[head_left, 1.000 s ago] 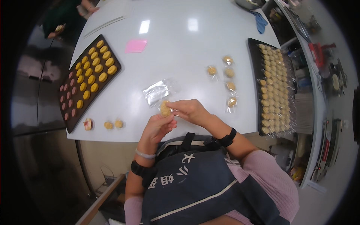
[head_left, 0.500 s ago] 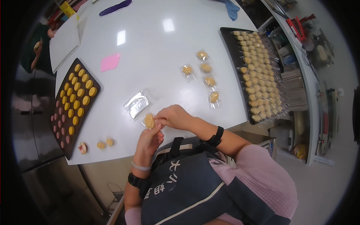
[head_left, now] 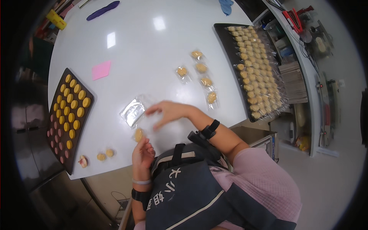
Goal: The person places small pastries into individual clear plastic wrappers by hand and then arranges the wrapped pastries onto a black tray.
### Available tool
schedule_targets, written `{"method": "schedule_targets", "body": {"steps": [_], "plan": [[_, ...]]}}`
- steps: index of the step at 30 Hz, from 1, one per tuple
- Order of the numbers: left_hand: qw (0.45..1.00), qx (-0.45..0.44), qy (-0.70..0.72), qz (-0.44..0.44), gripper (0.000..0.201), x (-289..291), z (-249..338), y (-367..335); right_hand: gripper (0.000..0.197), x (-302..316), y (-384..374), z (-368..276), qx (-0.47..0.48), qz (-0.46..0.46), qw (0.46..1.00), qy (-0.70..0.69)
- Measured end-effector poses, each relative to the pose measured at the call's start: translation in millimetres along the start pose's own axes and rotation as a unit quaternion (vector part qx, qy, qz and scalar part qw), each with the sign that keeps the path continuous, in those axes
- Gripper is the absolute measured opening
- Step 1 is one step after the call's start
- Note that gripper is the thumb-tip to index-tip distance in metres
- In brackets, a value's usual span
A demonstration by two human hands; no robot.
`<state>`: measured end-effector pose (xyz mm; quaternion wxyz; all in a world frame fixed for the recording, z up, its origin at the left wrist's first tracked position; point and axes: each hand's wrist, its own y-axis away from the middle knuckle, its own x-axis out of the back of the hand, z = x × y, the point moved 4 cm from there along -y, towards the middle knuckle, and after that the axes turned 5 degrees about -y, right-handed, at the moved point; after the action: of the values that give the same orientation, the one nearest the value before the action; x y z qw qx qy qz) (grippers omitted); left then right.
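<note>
Near the table's front edge, my left hand (head_left: 143, 154) pinches the lower end of a small clear bag with a round golden cookie (head_left: 138, 134) in it. My right hand (head_left: 168, 112) is raised to the right of that bag, its fingers spread and somewhat blurred, holding nothing. Just beyond the cookie lies a stack of clear, shiny bags (head_left: 133, 111), close to my right fingertips. Two bare golden cookies (head_left: 105, 154) rest on the table to the left of my left hand, beside a small pale piece with reddish marks (head_left: 82, 161).
Several bagged cookies (head_left: 206, 81) lie right of centre on the white table (head_left: 142, 53). A dark tray (head_left: 227, 44) of bagged cookies fills the right edge. Another dark tray (head_left: 78, 147) at left holds yellow and pink rounds. A pink card (head_left: 101, 70) lies between.
My right hand has let go of the bagged cookie, opened and moved up and left toward the bag stack. My left hand keeps its hold, slightly lower. The whole view has shifted.
</note>
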<state>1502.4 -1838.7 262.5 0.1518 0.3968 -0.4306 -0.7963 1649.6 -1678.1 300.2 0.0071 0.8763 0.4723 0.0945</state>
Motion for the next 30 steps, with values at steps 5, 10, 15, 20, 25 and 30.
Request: {"method": "schedule_targets", "body": {"steps": [5,10,15,20,25,30], "plan": [[0.999,0.040,-0.011,0.003,0.011,37,7,0,0.058,78,2,53,-0.028,0.410,0.860,0.302],[0.995,0.092,-0.033,-0.010,0.017,52,7,2,0.050,80,-1,109,-0.135,0.505,0.737,0.429],[0.990,0.125,-0.069,-0.007,0.018,34,7,-5,0.034,73,9,107,-0.134,0.514,0.712,0.461],[0.985,0.118,-0.125,-0.015,0.017,2,9,-17,0.029,83,23,102,-0.057,0.547,0.721,0.421],[0.977,0.071,-0.198,-0.021,0.018,-33,13,-27,0.030,76,58,67,0.007,0.561,0.796,0.228],[0.959,0.048,-0.275,-0.058,0.019,-108,5,-51,0.027,87,147,26,0.026,0.520,0.847,0.111]]}}
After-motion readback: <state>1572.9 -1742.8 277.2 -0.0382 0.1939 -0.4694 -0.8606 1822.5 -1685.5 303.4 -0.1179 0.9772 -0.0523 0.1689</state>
